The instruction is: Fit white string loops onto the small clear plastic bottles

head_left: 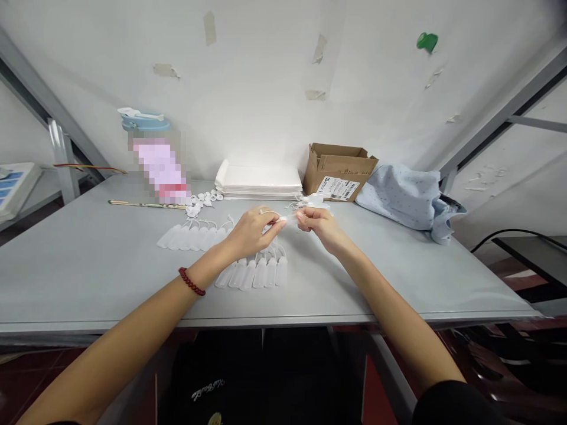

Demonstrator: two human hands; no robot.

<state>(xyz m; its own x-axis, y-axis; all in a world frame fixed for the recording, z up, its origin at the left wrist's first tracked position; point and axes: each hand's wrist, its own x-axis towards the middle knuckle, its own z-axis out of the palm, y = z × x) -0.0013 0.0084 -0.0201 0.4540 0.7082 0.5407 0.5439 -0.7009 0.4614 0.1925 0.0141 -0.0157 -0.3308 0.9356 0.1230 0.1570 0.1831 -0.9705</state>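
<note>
Over the middle of the table my hands face each other, fingertips a short gap apart. My left hand is closed in a pinch on a small white piece with a white cord looping above the fingers. My right hand pinches a small translucent piece that the fingers mostly cover. Whether the two pieces are joined cannot be made out. Below my left hand lies a row of translucent white plastic bottles with cord loops. A second row of such bottles lies to its left, partly behind my hand.
Small white caps lie near a thin stick. Behind stands a stack of white sheets or trays. A cardboard box and light blue cloth are at back right. White corded pieces lie before the box.
</note>
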